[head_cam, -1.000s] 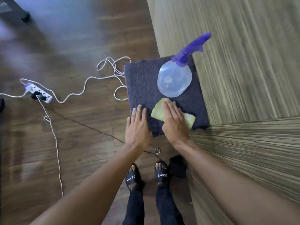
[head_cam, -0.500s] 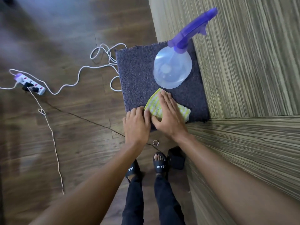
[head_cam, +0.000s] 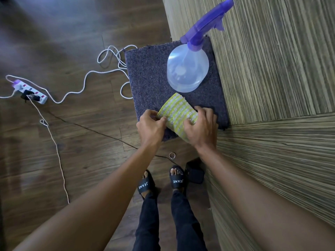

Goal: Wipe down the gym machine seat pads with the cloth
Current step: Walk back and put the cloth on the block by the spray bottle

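A yellow-and-white striped cloth (head_cam: 176, 113) lies at the near edge of a dark grey fuzzy seat pad (head_cam: 150, 78). My left hand (head_cam: 151, 126) pinches the cloth's left edge. On the right, my right hand (head_cam: 201, 127) grips the cloth's near side, fingers curled over it. A clear spray bottle with a purple trigger head (head_cam: 187, 67) stands on the pad just beyond the cloth.
Striped wooden panels (head_cam: 272, 69) rise along the pad's right side. On the dark wooden floor lie a white power strip (head_cam: 31, 91), a looping white cable (head_cam: 110, 57), a thin cord and a small ring (head_cam: 172, 155). My sandalled feet (head_cam: 161, 182) stand below the pad.
Both hands went from lying flat on the pad and cloth to gripping the cloth. The cloth is now lifted and bunched between them.
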